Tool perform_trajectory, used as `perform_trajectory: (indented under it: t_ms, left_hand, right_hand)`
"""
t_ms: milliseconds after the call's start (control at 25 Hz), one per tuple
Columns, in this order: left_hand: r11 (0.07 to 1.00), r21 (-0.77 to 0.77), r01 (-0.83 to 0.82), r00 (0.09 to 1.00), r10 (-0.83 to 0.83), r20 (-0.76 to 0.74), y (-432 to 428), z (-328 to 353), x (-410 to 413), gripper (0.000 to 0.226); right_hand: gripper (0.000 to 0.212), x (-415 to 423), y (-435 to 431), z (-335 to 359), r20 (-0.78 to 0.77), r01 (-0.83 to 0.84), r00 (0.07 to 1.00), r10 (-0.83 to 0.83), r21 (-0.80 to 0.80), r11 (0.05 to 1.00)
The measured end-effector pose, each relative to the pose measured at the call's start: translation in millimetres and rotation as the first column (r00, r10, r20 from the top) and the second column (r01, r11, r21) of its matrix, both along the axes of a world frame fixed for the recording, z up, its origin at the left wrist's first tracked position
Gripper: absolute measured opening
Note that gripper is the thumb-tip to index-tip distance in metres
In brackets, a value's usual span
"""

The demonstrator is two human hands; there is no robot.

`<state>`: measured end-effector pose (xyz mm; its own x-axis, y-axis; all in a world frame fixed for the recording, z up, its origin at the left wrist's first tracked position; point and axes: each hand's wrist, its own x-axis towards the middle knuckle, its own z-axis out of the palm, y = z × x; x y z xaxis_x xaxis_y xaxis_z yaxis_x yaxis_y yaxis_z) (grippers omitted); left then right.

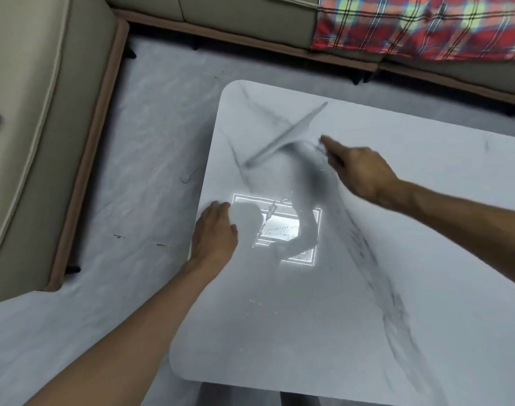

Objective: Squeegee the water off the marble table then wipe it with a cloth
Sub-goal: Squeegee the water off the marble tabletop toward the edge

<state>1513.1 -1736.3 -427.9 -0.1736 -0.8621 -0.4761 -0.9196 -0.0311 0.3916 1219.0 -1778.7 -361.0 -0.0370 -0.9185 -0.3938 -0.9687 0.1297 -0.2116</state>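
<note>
The white marble table (323,317) with dark veins fills the lower right of the head view. A grey squeegee (285,134) lies slanted near the table's far left corner, blurred by motion. My right hand (359,168) grips its handle, with the forefinger stretched along it toward the blade. My left hand (215,230) rests flat on the table's left edge, fingers straight. Streaks and droplets of water (269,221) show in the bright reflection of a ceiling light between my hands. No cloth is in view.
A beige sofa (36,127) runs along the left and the far side. A red plaid blanket (420,22) lies on its far right part. Pale marble-patterned floor (133,171) lies between the sofa and the table.
</note>
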Motion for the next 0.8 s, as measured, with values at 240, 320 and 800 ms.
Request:
perform_trajectory:
  t_ms: [240, 320, 800]
  left_hand:
    - [0.982, 0.151, 0.113, 0.990, -0.125, 0.071, -2, -15, -48, 0.064]
    - [0.972, 0.199, 0.129, 0.985, -0.149, 0.090, -5, -16, -54, 0.062]
    - [0.929, 0.337, 0.153, 0.971, -0.204, 0.122, -20, -22, -65, 0.058]
  right_hand:
    - [0.043, -18, -3, -23, 0.016, 0.144, 0.989, -0.145, 0.036, 0.989]
    - [0.043, -29, 50, -16, 0.026, 0.128, 0.991, -0.131, 0.093, 0.987]
    - [0.039, -70, -26, -22, 0.013, 0.329, 0.944, -0.328, -0.008, 0.944]
